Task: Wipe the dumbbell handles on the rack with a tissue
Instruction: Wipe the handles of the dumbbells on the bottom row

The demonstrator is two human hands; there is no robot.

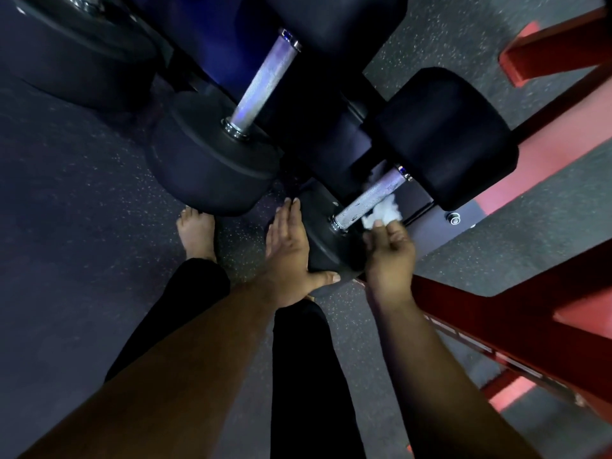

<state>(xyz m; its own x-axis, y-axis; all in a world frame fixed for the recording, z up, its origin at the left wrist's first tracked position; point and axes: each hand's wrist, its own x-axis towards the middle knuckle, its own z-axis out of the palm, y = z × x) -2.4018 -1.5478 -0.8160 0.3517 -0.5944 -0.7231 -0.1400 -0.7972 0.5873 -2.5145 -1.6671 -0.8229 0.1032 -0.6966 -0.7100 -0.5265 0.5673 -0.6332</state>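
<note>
Right hand [389, 250] pinches tissue [381, 213] against near handle [367, 202] on rack [427, 223]; left hand [288, 246] flat, open, bracing the weight head [326, 250]. Best wrap tissue around, stroke full length.

Dim in here, with a cool bluish cast. Light glints off the knurled steel handles [265, 82]; the black dumbbell heads [212, 167] sink into shadow. The red frame [530, 313] on the right glows. Edges bend and smear, wide-angle style; everything looks soft.
</note>
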